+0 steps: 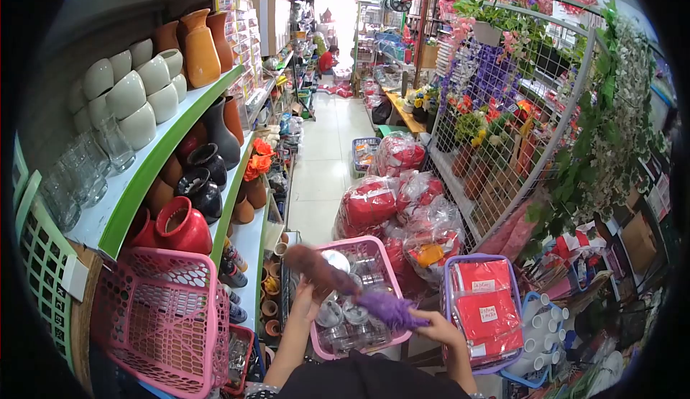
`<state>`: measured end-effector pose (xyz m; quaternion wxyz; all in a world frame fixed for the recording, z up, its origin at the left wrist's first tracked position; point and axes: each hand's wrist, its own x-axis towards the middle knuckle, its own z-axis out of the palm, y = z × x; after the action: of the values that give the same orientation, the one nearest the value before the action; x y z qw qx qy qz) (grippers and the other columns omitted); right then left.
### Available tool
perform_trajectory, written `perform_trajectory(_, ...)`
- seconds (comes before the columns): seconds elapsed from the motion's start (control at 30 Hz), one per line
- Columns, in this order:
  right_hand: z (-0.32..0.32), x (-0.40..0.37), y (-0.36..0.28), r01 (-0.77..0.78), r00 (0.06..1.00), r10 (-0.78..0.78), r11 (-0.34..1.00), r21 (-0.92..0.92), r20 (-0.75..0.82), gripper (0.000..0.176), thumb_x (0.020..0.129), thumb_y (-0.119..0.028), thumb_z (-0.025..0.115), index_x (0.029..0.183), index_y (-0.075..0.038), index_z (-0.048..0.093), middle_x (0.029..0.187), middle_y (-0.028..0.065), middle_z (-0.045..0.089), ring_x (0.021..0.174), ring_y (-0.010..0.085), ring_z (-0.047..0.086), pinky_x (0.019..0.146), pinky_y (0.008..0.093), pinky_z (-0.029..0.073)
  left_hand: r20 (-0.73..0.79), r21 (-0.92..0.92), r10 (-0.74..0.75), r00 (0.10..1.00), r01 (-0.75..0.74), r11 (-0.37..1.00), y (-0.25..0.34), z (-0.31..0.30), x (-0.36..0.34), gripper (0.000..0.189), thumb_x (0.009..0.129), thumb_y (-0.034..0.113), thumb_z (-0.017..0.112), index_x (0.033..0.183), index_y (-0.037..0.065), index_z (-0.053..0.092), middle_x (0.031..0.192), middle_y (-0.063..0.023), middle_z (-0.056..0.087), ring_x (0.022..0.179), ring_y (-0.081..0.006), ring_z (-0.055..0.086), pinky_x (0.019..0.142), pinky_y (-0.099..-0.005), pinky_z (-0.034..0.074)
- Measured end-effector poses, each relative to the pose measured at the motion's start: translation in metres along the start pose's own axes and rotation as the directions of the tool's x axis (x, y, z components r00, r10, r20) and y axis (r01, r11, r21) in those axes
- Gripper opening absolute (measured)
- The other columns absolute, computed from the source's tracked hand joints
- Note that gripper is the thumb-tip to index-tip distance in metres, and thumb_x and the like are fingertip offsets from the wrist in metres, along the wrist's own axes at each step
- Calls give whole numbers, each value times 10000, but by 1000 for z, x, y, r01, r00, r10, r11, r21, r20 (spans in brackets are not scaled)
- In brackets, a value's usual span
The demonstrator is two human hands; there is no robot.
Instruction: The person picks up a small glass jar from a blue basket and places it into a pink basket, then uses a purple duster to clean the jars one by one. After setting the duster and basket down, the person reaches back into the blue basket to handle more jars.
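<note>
1. Duster (357, 289) lies slantwise across the bottom-mid of my view. It sits between both hands and in front of the pink basket (363, 240).
2. R hand (440, 329) is low, right of centre, w/ the forearm coming up from the bottom edge. Its fingers are curled round the purple end of the duster.
3. L hand (305, 300) is raised, w/ a bare forearm rising from the bottom edge. Its fingers point up at the duster's darker end, at or just under it. It's too blurred there, so I can't tell if it grips or only touches.
4. Duster's look: a fluffy purple tuft by the R hand, then a longer maroon-brown stretch running up-left. That part is smeared, prob. more fluff rather than bare handle, but I'm not sure.
5. Pink basket holds clear glass jars, packed close.
6. Purple basket (447, 287) stands just beside the R hand, on its right, w/ red packets (485, 305) inside.
7. Left side has a pink mesh crate (165, 320) at the shelf front, w/ a red vase (183, 226) just above it. Higher up, a green-edged shelf (165, 147) carries white bowls (136, 90) and orange vases (198, 47).
8. Right side has a wire rack (503, 147) hung w/ fake flowers. Clear bags of red goods (374, 201) are piled on the aisle floor behind the pink basket.
</note>
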<state>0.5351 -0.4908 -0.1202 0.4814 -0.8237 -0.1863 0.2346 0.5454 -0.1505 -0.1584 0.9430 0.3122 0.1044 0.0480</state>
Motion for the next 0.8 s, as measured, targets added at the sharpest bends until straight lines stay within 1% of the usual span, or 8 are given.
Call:
perform_trajectory(0.13,5,-9,-7,-44,989,47,999,24,-138,527,772,-123,644,1275,-102,486,1060,177,633,988,206,598,878,283,420,56,35,-34,998,32,999,-6,-2,4,232,893,96,499,1121,57,481,1035,-74,605,955,-214,607,843,-395,508)
perform_trajectory(0.2,9,-13,-8,-24,960,14,999,-34,-280,495,793,-42,631,1264,-16,480,980,56,622,858,101,540,792,248,447,21,74,-42,999,40,996,-11,1,4,228,882,92,522,1106,67,490,1074,-73,586,936,-203,607,857,-392,502)
perform_trajectory(0.3,9,-21,-4,152,987,-149,987,52,-58,493,797,-58,638,1262,-14,479,975,63,625,855,101,531,795,256,444,48,3,-46,998,46,999,-18,1,5,250,880,96,530,1123,72,476,1066,-72,585,949,-201,603,843,-377,512)
perform_trajectory(0.37,10,-21,-10,69,995,-65,996,58,-69,501,793,-68,645,1262,-16,477,1035,90,626,916,117,541,836,267,436,64,-28,-51,997,53,998,-20,-2,5,261,879,98,533,1131,74,469,1062,-72,584,955,-201,602,836,-369,516)
perform_trajectory(0.43,12,-17,-12,-77,957,87,996,47,-275,507,782,-67,651,1258,-20,483,1117,125,606,1018,147,542,902,276,412,89,109,-97,991,87,990,-20,-7,5,285,900,127,509,1179,81,472,1125,-69,563,1028,-224,565,877,-399,484)
perform_trajectory(0.6,12,-15,4,179,980,-178,984,9,-88,494,789,-154,621,1255,-57,491,1002,212,635,893,168,603,830,289,442,6,-51,-79,997,79,996,-12,15,-7,255,856,71,553,1097,95,471,1036,-68,589,935,-201,601,798,-363,513)
perform_trajectory(0.7,15,-5,-3,-25,956,24,1000,1,-293,507,773,-152,636,1257,-85,499,994,212,636,894,196,614,842,290,438,63,39,-91,994,88,995,-16,-12,4,295,859,98,568,1137,109,471,1062,-47,573,969,-216,582,826,-379,503)
perform_trajectory(0.8,11,0,1,48,989,-54,998,-43,-140,503,773,-159,631,1255,-98,502,990,212,636,888,212,620,837,300,438,73,-30,-5,997,7,1000,-21,-15,8,288,907,151,505,1177,59,467,1087,-91,575,1007,-234,574,879,-420,483)
